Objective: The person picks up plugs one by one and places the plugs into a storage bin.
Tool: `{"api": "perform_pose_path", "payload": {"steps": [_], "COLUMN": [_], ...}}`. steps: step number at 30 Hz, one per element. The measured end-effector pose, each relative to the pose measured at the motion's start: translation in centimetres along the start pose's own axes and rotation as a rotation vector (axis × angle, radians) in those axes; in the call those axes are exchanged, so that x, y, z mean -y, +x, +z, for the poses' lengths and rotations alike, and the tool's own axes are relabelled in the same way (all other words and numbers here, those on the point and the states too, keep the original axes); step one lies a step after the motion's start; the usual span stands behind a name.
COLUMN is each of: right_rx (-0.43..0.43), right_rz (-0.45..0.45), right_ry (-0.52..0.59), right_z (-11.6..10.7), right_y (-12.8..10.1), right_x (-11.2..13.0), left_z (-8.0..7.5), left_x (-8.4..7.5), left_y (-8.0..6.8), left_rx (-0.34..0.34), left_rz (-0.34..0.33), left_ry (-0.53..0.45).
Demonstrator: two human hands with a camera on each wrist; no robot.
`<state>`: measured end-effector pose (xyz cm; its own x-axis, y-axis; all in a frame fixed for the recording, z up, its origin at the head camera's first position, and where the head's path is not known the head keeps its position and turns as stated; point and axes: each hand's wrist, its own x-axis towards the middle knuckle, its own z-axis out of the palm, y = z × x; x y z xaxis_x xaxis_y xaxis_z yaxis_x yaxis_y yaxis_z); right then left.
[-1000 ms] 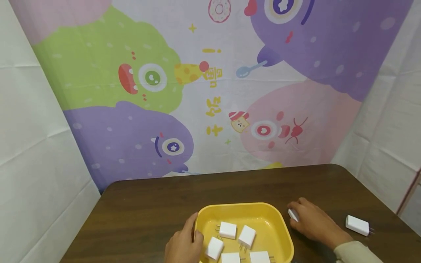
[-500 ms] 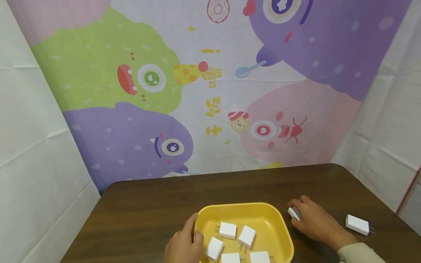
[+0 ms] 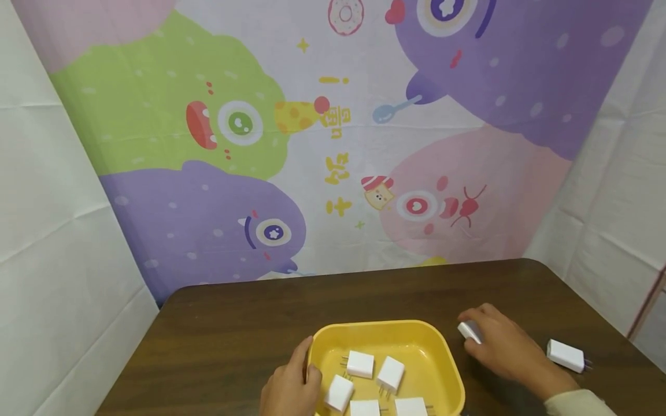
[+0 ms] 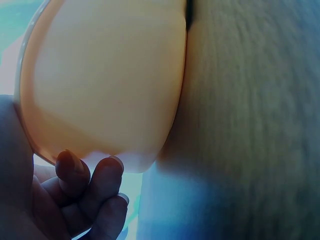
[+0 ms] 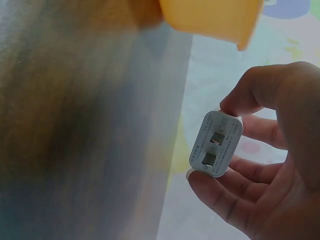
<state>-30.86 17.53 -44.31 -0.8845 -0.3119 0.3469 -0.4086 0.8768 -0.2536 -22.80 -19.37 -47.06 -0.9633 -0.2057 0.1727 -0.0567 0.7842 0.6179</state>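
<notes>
A yellow plastic bin (image 3: 385,335) stands at the front of the dark table, several white charger plugs (image 3: 360,364) lying in it with their metal prongs showing. My left hand (image 3: 291,381) grips its left side, thumb by the rim; in the left wrist view the fingers curl against the outer wall of the bin (image 4: 110,75). To the right of the bin, my right hand (image 3: 502,344) pinches another white charger plug (image 3: 470,331) between thumb and fingers. In the right wrist view the prong face of this plug (image 5: 216,145) shows fine print.
One more white charger plug (image 3: 566,355) lies on the table (image 3: 234,335) to the right, beside my right forearm. A cartoon-printed cloth (image 3: 333,231) hangs behind the table, with white cloth (image 3: 57,242) at the sides.
My right hand has shifted slightly right and up with the pinched charger plug, tilting it a little. The left hand and the bin stay where they were.
</notes>
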Motion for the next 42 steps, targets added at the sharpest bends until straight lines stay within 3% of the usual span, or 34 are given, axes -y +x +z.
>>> {"api": "perform_pose_path", "payload": {"steps": [5, 19, 32, 42], "right_rx": [-0.036, -0.022, -0.045, -0.094], "right_rz": [-0.008, 0.004, -0.048, -0.118], "right_ry": [0.001, -0.001, 0.020, 0.039], "right_z": [-0.7, -1.1, -1.3, -1.6], "right_y": [0.2, -0.2, -0.1, 0.0], "right_x": [0.3, 1.4, 3.1, 4.6], "left_z": [0.0, -0.1, -0.1, 0.0], "left_x": [0.0, 0.0, 0.1, 0.1], "left_y": [0.1, 0.0, 0.0, 0.1], "left_rx": [-0.014, 0.025, 0.044, 0.017], "left_rz": [-0.002, -0.011, -0.024, 0.001], "left_ry": [0.012, 0.001, 0.001, -0.003]}}
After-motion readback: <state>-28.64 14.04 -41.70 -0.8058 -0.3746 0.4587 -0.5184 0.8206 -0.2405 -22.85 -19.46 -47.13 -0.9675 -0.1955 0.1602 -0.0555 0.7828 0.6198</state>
